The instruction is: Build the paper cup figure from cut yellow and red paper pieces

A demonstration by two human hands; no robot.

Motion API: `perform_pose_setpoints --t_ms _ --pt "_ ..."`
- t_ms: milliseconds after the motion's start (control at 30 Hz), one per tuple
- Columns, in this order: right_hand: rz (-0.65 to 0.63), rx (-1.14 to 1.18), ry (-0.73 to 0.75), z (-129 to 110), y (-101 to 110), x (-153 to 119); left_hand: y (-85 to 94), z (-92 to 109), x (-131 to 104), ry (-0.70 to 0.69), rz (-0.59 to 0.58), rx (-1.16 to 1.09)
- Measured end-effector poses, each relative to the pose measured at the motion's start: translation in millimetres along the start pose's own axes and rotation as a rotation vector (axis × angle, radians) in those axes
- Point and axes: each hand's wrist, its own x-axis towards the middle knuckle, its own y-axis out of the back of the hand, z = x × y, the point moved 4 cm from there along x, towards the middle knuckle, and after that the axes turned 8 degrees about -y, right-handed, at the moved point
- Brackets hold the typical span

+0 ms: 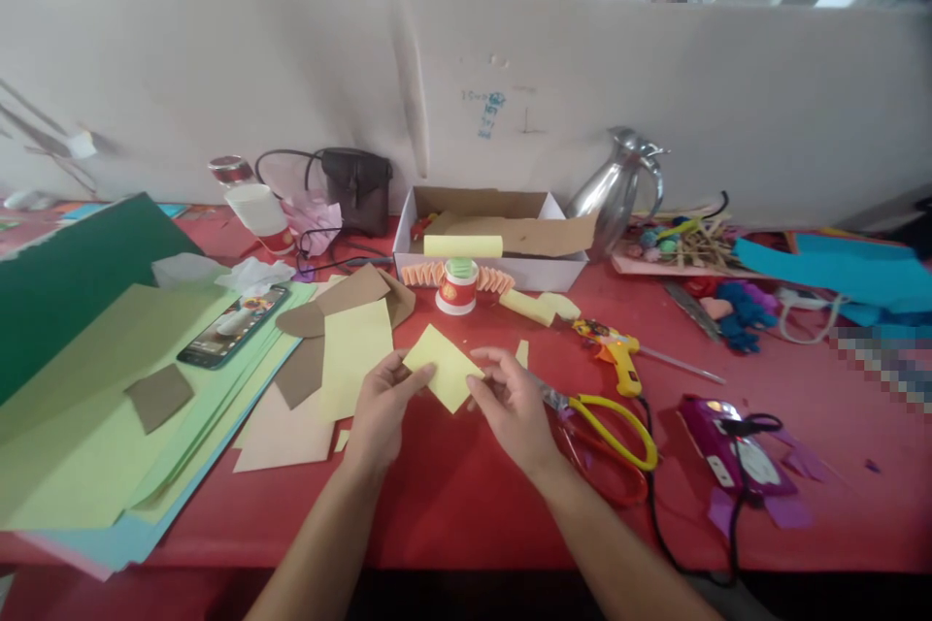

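Observation:
A small yellow paper square is held up cornerwise between both hands above the red table. My left hand pinches its left corner, thumb on top. At the right corner, my right hand grips it between thumb and fingers. Just behind the square stands a red and white paper cup with green paper inside and folded orange paper strips at its sides. A rolled yellow paper shows above the cup.
Yellow-handled scissors and a yellow glue gun with a black cable lie right. A white box stands behind the cup. Left are paper sheets under a phone. Farther back stands a metal jug.

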Motion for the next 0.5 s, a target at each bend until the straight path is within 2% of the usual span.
perform_pose_setpoints --t_ms 200,333,400,500 --pt "0.004 0.011 0.031 6.8 -0.4 0.2 -0.2 1.3 -0.5 -0.017 -0.02 0.004" --pt "0.017 -0.125 0.108 -2.8 9.4 -1.5 1.6 8.6 0.2 -0.05 -0.084 -0.005" --pt "-0.057 -0.258 0.206 -16.5 10.6 -2.9 0.0 15.0 -0.5 -0.039 -0.201 0.105" --pt "-0.219 -0.42 0.339 -37.2 7.3 -7.7 -7.8 22.4 -7.2 0.011 -0.464 0.361"
